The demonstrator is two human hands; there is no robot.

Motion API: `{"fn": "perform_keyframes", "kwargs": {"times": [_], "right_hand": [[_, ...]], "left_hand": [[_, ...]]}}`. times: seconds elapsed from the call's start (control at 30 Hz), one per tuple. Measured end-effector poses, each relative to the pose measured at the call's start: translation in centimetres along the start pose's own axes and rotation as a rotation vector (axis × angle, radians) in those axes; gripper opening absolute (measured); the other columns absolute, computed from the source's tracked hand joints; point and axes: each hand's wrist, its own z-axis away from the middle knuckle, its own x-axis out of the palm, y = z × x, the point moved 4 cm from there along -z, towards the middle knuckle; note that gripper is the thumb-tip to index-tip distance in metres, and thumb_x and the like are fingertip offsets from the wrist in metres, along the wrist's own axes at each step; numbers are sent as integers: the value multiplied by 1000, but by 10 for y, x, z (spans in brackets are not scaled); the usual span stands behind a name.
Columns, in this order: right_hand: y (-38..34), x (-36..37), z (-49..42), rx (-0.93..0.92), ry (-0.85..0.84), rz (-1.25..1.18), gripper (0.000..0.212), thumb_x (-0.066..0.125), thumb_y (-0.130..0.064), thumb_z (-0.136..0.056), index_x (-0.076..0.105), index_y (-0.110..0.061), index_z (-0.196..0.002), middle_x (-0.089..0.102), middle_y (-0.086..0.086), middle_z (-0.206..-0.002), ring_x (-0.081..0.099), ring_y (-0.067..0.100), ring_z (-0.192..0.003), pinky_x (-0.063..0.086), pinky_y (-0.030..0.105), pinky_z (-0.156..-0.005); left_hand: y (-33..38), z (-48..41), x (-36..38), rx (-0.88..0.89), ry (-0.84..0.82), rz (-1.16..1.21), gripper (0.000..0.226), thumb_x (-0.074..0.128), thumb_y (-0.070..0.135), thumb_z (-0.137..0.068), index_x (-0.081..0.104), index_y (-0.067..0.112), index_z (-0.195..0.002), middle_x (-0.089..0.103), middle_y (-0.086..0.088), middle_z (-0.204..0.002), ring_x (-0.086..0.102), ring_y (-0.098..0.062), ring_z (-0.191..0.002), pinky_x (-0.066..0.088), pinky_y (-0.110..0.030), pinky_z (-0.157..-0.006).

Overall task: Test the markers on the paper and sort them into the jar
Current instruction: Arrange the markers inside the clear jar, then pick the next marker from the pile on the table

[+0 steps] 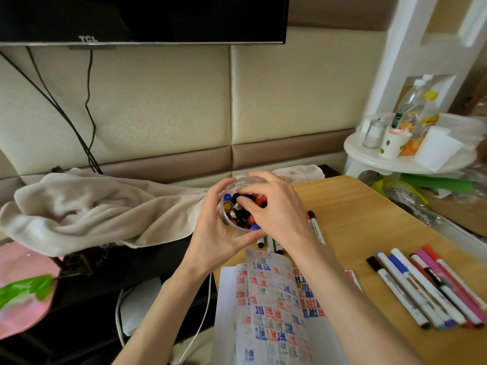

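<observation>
L hand (210,227) grips jar (232,230), R hand (276,209) – fingertips inside

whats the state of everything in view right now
jar, open, packed with markers
markers in jar, standing upright
left hand, grips jar
right hand, fingers curled onto markers in jar, grip unclear
loose markers, capped, lying on table
paper, covered in test marks
tv, screen dark
towel, crumpled
</observation>
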Motion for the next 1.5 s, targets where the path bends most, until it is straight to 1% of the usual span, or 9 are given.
{"fn": "perform_keyframes", "kwargs": {"times": [0.2, 0.37, 0.53, 0.73, 0.8, 0.9, 0.97, 1.17, 1.5], "right_hand": [[13, -6, 6, 56, 67, -269, 20, 73, -21, -95, 81, -28, -111, 64, -13, -127, 53, -7, -117, 36, 1, -94], [30, -12, 19, 62, 150, -422, 28, 69, -14, -97, 76, -25, -121, 64, -12, -127, 57, 2, -125, 48, 20, -102], [61, -20, 40, 170, 96, -390, 30, 67, -18, -99, 73, -29, -126, 60, -15, -125, 58, -2, -116, 48, 13, -96], [111, -30, 64, 387, 91, -227, 33, 67, -17, -98, 69, -30, -129, 62, -11, -124, 62, -2, -104, 50, 13, -87], [126, -28, 70, 468, 52, -153, 33, 71, -18, -96, 69, -28, -128, 63, -6, -127, 63, 7, -110, 54, 26, -95], [141, -22, 79, 540, -31, -65, 36, 75, -22, -93, 69, -26, -128, 63, -2, -129, 61, 14, -119, 49, 31, -99], [147, -22, 85, 554, -34, -14, 38, 78, -26, -91, 70, -24, -128, 63, 0, -127, 60, 18, -122, 48, 32, -98], [164, -23, 103, 606, -27, 31, 38, 77, -36, -91, 70, -22, -126, 63, 1, -125, 58, 18, -120, 46, 31, -94], [172, -13, 112, 617, -42, 84, 27, 74, -35, -94, 74, -22, -118, 63, -1, -122, 59, 17, -116, 43, 26, -86]], "left_hand": [[4, 0, 0, -31, 45, 63, 98, 96, 17, -67, 41, 19, -147, 54, 16, -139, 55, -5, -131, 51, -26, -103], [-9, -15, -3, -144, 192, 123, 95, 92, 37, -71, 39, 32, -150, 57, 12, -139, 60, -3, -124, 56, -38, -100], [-23, -30, 5, -283, 225, 76, 96, 84, 54, -72, 37, 29, -152, 62, 15, -130, 61, 7, -114, 54, -22, -98], [-30, -31, 11, -317, 70, -118, 132, 82, 70, -62, 7, 29, -162, 31, -1, -164, 35, -14, -147, 36, -40, -118], [-11, -25, 9, -260, 196, -168, 120, 83, 57, -71, 13, 24, -162, 26, -2, -164, 29, -6, -145, 31, -28, -115], [38, -7, 10, 130, 446, -285, 62, 76, 27, -92, 46, 7, -143, 48, -11, -142, 46, -14, -132, 39, -28, -110], [56, 6, 26, 278, 359, -247, 31, 66, 12, -96, 58, 6, -124, 61, -8, -119, 59, -19, -109, 48, -29, -93], [33, 37, 98, -122, -330, -64, 17, 62, 19, -100, 63, 33, -109, 71, 12, -88, 71, -14, -73, 58, -30, -62], [-6, 55, 111, -236, -268, -314, 14, 60, 27, -101, 64, 31, -113, 65, 20, -86, 62, 11, -77, 47, -9, -58]]}}
